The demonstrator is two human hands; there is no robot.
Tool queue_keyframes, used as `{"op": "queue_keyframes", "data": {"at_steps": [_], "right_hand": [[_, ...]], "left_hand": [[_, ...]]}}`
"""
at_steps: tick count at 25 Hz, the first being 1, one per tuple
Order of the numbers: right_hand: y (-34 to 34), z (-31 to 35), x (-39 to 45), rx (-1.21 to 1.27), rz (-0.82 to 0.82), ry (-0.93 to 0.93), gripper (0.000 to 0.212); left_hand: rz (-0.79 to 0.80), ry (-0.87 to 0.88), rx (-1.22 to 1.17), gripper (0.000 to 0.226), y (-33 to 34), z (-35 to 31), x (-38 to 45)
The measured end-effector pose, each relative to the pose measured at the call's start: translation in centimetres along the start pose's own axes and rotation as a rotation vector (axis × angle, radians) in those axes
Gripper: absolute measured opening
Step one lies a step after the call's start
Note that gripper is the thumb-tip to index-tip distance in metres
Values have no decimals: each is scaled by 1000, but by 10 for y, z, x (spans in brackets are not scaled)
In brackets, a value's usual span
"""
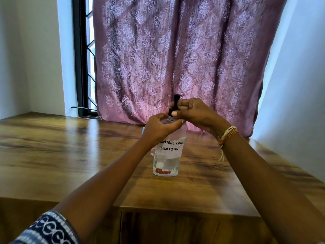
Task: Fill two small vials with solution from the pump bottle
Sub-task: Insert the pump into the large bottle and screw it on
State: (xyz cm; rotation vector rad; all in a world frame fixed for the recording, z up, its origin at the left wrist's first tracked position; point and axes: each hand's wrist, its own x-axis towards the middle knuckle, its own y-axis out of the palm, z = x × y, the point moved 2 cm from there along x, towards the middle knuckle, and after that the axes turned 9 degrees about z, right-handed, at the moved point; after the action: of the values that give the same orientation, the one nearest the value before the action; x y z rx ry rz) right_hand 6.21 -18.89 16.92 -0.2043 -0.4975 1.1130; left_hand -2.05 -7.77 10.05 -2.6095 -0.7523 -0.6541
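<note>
A clear pump bottle point(167, 162) with a white handwritten label "CONTACT LENS SOLUTION" stands upright on the wooden table point(70, 155). It holds a little clear liquid at the bottom. Its black pump head point(175, 101) sticks up above my hands. My left hand point(161, 128) wraps around the bottle's shoulder. My right hand point(195, 113) grips the black pump collar at the neck, thumb toward me. A small pale object point(143, 130) peeks out behind my left hand; I cannot tell whether it is a vial. No vial is plainly visible.
A patterned purple curtain point(175, 59) hangs right behind the bottle and rests on the table's far edge. A black-framed window point(82, 67) is at the back left. White walls close in on both sides. The table's front edge lies near me.
</note>
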Motion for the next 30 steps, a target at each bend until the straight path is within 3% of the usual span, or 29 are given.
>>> {"op": "queue_keyframes", "data": {"at_steps": [3, 9, 12, 14, 16, 19, 21, 25, 30], "right_hand": [[1, -2, 4, -24, -130, 12, 53], [8, -8, 2, -55, -294, -12, 50], [9, -21, -6, -63, -214, 37, 64], [12, -37, -20, 56, -98, 56, 71], [19, -59, -37, 177, -31, 69, 73], [36, -96, -54, -104, -43, 105, 87], [49, -114, -57, -201, -71, 110, 90], [43, -133, -50, -237, -158, 124, 85], [18, -152, -24, -177, -219, 162, 82]], "left_hand": [[-36, 30, 6, 48, 1, 2, 0], [-14, 8, 15, 53, 0, 6, 2], [94, 26, 119, 72, 0, 8, -10], [173, 35, 131, 85, -5, 20, -28], [152, -1, 132, 89, -14, 33, -49], [55, -101, 127, 73, -25, 54, -71], [76, -180, 64, 61, -28, 65, -76], [179, -239, 184, 44, -30, 79, -73], [77, -288, 338, 21, -28, 100, -54]]}}
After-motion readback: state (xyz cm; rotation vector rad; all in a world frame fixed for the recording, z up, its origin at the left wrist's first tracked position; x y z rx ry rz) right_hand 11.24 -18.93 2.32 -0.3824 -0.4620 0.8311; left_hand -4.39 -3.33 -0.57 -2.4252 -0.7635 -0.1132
